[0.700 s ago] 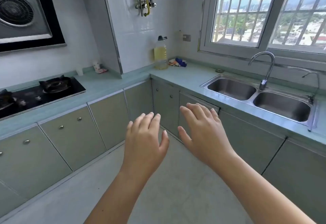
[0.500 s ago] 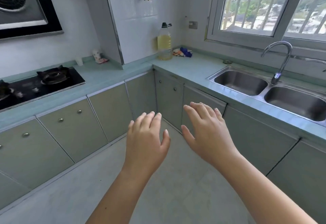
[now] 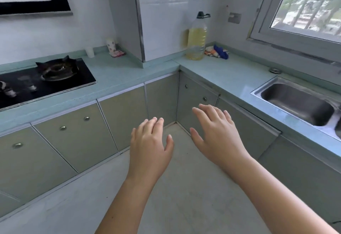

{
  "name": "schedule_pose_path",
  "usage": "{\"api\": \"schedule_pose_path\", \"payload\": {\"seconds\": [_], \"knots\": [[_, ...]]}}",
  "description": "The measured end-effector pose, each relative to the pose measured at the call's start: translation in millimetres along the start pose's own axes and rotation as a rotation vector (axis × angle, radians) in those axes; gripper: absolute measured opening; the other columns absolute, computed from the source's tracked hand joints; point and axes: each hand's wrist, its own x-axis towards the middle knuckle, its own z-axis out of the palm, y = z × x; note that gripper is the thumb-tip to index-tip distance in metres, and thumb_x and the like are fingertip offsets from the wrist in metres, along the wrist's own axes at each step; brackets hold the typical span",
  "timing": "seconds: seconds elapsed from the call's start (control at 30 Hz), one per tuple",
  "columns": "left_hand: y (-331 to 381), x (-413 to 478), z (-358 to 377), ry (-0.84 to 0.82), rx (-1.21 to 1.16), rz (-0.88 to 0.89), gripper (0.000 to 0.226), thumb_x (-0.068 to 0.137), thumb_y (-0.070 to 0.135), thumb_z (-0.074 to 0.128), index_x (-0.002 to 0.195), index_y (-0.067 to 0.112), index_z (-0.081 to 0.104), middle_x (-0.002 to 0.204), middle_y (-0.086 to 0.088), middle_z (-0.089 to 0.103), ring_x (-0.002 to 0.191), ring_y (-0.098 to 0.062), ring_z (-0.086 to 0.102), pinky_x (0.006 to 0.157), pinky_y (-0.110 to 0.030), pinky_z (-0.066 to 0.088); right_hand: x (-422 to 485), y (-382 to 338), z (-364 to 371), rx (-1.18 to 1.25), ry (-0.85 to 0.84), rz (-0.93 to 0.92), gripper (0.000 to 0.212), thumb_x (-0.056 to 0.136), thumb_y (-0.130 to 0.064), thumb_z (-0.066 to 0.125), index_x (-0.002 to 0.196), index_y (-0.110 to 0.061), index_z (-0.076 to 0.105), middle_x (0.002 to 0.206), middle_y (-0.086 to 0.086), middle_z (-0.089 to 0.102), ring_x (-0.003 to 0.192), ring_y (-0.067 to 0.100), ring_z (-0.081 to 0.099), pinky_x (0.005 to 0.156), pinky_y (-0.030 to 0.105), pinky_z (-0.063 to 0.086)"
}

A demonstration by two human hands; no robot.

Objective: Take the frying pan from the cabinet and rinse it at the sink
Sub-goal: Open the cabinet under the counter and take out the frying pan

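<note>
The view swings down to the corner cabinet doors (image 3: 191, 95), the sink (image 3: 257, 92) slides right, and left hand (image 3: 150, 141) and right hand (image 3: 217, 134) stay spread and empty, so no pan yet.

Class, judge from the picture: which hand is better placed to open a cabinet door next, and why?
Probably the right. The right hand, open, hovers close by a door knob near the corner; the left hand, also open, hangs over the floor, farther from any knob.

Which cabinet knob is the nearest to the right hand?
The knob just above the fingertips of the right hand, on the sink-side cabinets; all other knobs sit farther left.
</note>
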Motion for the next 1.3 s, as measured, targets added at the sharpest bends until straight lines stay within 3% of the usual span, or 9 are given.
{"api": "schedule_pose_path", "payload": {"seconds": [0.13, 0.37, 0.57, 0.77, 0.87, 1.13, 1.3], "knots": [[-48, 59, 7, 0.055, -0.004, -0.033, 0.058, 0.079, 0.035, 0.036, 0.117, 0.000, 0.063, 0.118, -0.017, 0.066, 0.113, -0.038, 0.059, 0.095, -0.057, 0.046, 50, -19, 44, 0.041, -0.015, 0.037, 0.045, 0.071, -0.029, 0.059, 0.110, -0.009, 0.064, 0.112, 0.009, 0.067, 0.107, 0.030, 0.064, 0.087, 0.055, 0.048], [-84, 117, 43, -0.013, 0.032, -0.051, 0.055, 0.078, 0.034, 0.038, 0.112, 0.000, 0.066, 0.111, -0.016, 0.069, 0.105, -0.038, 0.063, 0.088, -0.054, 0.050, 105, -5, 104, 0.078, -0.106, 0.069, 0.046, 0.073, -0.029, 0.057, 0.114, -0.008, 0.062, 0.116, 0.010, 0.065, 0.111, 0.033, 0.060, 0.092, 0.057, 0.043], [-80, 177, 92, -0.070, 0.054, 0.000, 0.053, 0.077, 0.034, 0.041, 0.111, 0.002, 0.066, 0.109, -0.015, 0.070, 0.103, -0.037, 0.065, 0.084, -0.057, 0.052, 160, 15, 157, 0.073, -0.114, 0.030, 0.048, 0.075, -0.037, 0.043, 0.108, -0.010, 0.066, 0.110, 0.007, 0.068, 0.103, 0.029, 0.065, 0.083, 0.051, 0.051], [-72, 272, 145, -0.102, 0.115, 0.009, 0.046, 0.075, 0.029, 0.052, 0.109, 0.002, 0.068, 0.108, -0.015, 0.071, 0.100, -0.036, 0.066, 0.082, -0.056, 0.053, 240, 88, 206, 0.123, -0.135, 0.073, 0.047, 0.073, -0.025, 0.070, 0.116, -0.007, 0.061, 0.118, 0.013, 0.064, 0.113, 0.034, 0.059, 0.092, 0.057, 0.043], [-63, 317, 167, -0.120, 0.091, -0.009, 0.049, 0.077, 0.032, 0.046, 0.110, 0.002, 0.067, 0.109, -0.014, 0.070, 0.101, -0.036, 0.066, 0.083, -0.055, 0.053, 279, 113, 227, 0.155, -0.146, 0.082, 0.045, 0.075, -0.025, 0.067, 0.116, -0.007, 0.061, 0.120, 0.013, 0.063, 0.115, 0.034, 0.057, 0.093, 0.056, 0.043], [-89, 374, 206, -0.128, 0.141, -0.132, 0.053, 0.075, 0.033, 0.040, 0.106, 0.000, 0.068, 0.104, -0.015, 0.072, 0.096, -0.035, 0.068, 0.080, -0.053, 0.055, 348, 126, 295, 0.175, -0.184, -0.040, 0.044, 0.066, -0.030, 0.062, 0.104, -0.008, 0.067, 0.106, 0.010, 0.070, 0.100, 0.031, 0.066, 0.079, 0.052, 0.052], [-119, 403, 224, -0.136, 0.141, -0.221, 0.043, 0.075, 0.025, 0.053, 0.105, -0.001, 0.069, 0.103, -0.015, 0.072, 0.095, -0.034, 0.069, 0.081, -0.046, 0.054, 376, 123, 336, 0.185, -0.199, -0.117, 0.044, 0.064, -0.028, 0.071, 0.103, -0.008, 0.067, 0.105, 0.009, 0.070, 0.099, 0.030, 0.067, 0.078, 0.048, 0.054]]}}
